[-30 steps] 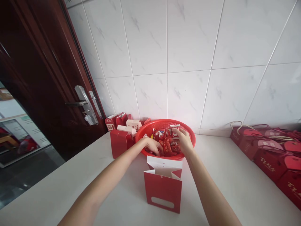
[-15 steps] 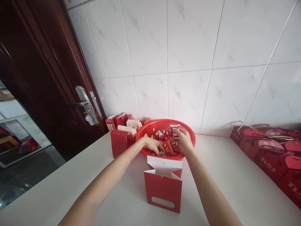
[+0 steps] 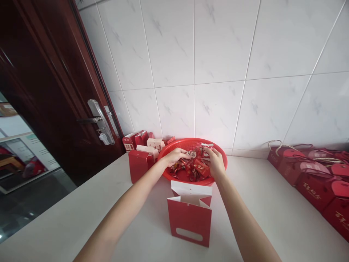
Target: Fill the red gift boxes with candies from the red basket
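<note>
A red plastic basket (image 3: 222,160) holds several wrapped candies (image 3: 201,168), mostly red. Over its left part, my left hand (image 3: 176,157) is closed on a red candy packet with a pale printed face (image 3: 191,154). On the basket's right side, my right hand (image 3: 215,160) has its fingers closed around a red packet with a white edge (image 3: 207,145). In front of the basket stands a red paper box (image 3: 189,222) with its top open and an oval window low on its front.
Several small red and pink boxes (image 3: 138,166) stand left of the basket. Red gift boxes with cord handles (image 3: 308,185) line the right side of the white table (image 3: 109,203). A tiled wall rises behind; a dark door (image 3: 54,91) with keys is at left.
My left hand has risen from among the candies and moved up, now with a packet in its fingers. My right hand has shifted slightly, and the candies in the basket lie differently.
</note>
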`<state>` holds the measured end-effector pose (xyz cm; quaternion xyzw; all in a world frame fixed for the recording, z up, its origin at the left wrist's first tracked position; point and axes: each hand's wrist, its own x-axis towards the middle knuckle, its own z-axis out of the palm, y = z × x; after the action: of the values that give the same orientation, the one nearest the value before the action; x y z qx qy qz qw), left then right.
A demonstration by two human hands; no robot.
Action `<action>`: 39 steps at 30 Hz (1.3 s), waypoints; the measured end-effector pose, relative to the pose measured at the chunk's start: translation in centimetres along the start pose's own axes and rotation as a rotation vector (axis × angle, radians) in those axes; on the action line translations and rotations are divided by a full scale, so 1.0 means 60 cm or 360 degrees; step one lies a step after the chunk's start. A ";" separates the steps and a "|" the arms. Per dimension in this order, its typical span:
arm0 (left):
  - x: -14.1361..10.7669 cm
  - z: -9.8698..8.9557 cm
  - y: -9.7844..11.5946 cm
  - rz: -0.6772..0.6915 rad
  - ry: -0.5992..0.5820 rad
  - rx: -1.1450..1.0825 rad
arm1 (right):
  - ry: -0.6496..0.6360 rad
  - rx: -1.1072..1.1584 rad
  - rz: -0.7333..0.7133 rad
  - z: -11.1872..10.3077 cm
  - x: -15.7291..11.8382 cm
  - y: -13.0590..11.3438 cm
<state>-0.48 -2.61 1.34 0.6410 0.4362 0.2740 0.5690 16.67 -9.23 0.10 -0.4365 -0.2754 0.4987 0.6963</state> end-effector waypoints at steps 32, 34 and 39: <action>-0.004 0.003 -0.005 0.0154 -0.0122 -0.0089 | -0.0270 -0.0036 0.0105 0.002 -0.012 -0.005; -0.001 0.002 -0.008 0.0159 -0.0113 -0.0093 | -0.0253 -0.0034 0.0108 0.001 -0.011 -0.005; 0.006 -0.002 -0.015 0.0216 -0.0097 -0.0118 | -0.0232 -0.0059 0.0107 0.001 -0.011 -0.005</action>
<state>-0.67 -2.25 0.43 0.6556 0.3638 0.3083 0.5855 16.53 -9.84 0.40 -0.4209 -0.3199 0.5470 0.6491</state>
